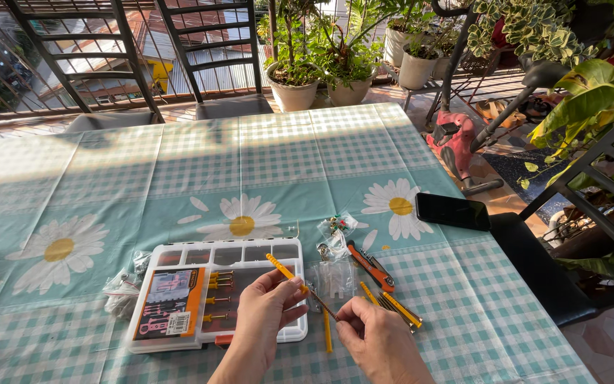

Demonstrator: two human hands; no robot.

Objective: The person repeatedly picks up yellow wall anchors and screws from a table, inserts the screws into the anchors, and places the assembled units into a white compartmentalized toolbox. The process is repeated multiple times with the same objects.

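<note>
Left hand (pixel 268 309) fingers pinch a yellow-handled screwdriver (pixel 300 286) by its grip, over the right edge of the white tool case (pixel 216 293). Right hand (pixel 374 334) fingertips grip the shaft's tip, just right of the case. An orange cutter (pixel 369 265) and black phone (pixel 453 211) lie farther right.

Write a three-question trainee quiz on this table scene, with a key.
1. True or false: the phone lies inside the case.
2. Which hand grips the screwdriver's yellow handle? A. left hand B. right hand
3. Fill in: the tablecloth is printed with big white ____.

Key: 1. False, it lies on the tablecloth to the right. 2. A. 3. Daisies.
</note>
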